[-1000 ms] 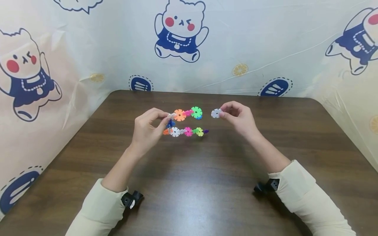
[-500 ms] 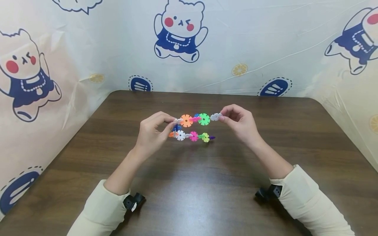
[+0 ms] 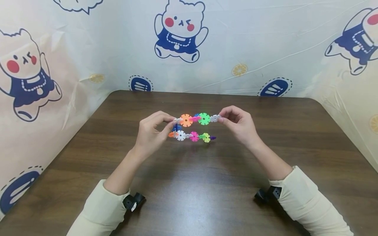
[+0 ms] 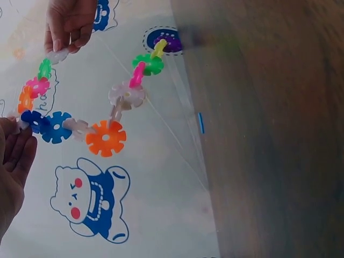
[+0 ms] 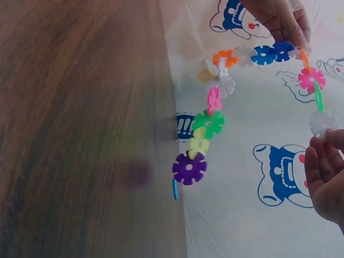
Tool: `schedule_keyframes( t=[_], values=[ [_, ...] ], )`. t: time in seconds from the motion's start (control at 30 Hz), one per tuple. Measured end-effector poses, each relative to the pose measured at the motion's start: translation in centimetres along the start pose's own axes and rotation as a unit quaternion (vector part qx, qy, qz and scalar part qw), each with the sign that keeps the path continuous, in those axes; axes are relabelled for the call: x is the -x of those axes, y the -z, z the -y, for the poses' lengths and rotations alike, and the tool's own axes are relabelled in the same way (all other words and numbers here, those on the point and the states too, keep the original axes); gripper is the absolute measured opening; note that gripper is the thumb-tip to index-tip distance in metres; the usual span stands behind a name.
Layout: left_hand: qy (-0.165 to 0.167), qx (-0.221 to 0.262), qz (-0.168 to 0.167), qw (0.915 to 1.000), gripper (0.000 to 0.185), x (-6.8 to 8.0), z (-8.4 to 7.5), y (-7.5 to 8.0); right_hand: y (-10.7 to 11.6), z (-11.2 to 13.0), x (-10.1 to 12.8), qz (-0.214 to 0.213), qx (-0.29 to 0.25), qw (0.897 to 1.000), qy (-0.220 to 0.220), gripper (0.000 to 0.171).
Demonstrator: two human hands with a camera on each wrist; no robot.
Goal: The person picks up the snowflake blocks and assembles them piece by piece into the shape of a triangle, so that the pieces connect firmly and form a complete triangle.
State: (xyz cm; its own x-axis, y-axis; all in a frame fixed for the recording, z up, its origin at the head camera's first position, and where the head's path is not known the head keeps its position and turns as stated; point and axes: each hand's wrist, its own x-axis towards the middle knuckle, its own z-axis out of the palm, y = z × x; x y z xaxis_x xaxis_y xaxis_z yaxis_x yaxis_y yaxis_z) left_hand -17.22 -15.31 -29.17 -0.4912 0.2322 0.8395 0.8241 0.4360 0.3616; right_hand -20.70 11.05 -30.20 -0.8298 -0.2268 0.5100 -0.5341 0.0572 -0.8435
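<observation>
A chain of notched plastic snowflake discs hangs above the table between both hands in the head view. My left hand (image 3: 154, 132) pinches a whitish disc at the chain's bend. My right hand (image 3: 240, 126) pinches a pale white disc (image 3: 214, 118), which sits at the end of the upper row, against the green disc (image 3: 204, 119). An orange disc (image 3: 186, 120) and a pink one lie between. The other branch dangles lower, through white, pink and yellow-green discs to a purple disc (image 5: 189, 168). Fingertips partly cover both held discs.
A blue piece (image 5: 175, 189), seen edge-on, lies on the brown table (image 3: 189, 183) behind the chain. Beyond the table's far edge stands a pale sheet (image 3: 236, 39) printed with bears. Small black cameras (image 3: 134, 201) are strapped to both wrists.
The chain in my left hand has moved right and slightly toward me. The white disc in my right hand, apart from the green disc one second ago, now meets it.
</observation>
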Motion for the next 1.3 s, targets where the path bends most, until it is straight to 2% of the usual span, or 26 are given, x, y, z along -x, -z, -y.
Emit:
schedule_keyframes(
  t=[0.53,0.73,0.97,1.07,1.3],
  values=[
    [-0.004,0.005,0.005,1.0000,0.014,0.2,0.0,-0.1,-0.5,0.2,-0.1,0.003,0.022,1.000,0.005,0.013],
    [0.006,0.003,-0.004,1.0000,0.013,0.1,0.0,0.1,-0.6,0.0,0.0,-0.004,0.028,0.999,0.024,0.011],
    [0.033,0.022,-0.011,0.9992,0.011,0.1,0.1,0.3,-1.4,0.0,0.1,-0.024,0.006,0.998,0.060,0.011],
    [0.034,0.016,-0.012,0.9992,0.011,0.2,0.0,0.3,-1.7,0.0,0.0,-0.028,0.002,0.997,0.072,0.012],
    [0.019,0.014,-0.015,0.9996,0.012,0.0,-0.2,0.1,-1.7,-0.3,0.0,-0.028,-0.002,0.999,0.040,0.010]
  ],
)
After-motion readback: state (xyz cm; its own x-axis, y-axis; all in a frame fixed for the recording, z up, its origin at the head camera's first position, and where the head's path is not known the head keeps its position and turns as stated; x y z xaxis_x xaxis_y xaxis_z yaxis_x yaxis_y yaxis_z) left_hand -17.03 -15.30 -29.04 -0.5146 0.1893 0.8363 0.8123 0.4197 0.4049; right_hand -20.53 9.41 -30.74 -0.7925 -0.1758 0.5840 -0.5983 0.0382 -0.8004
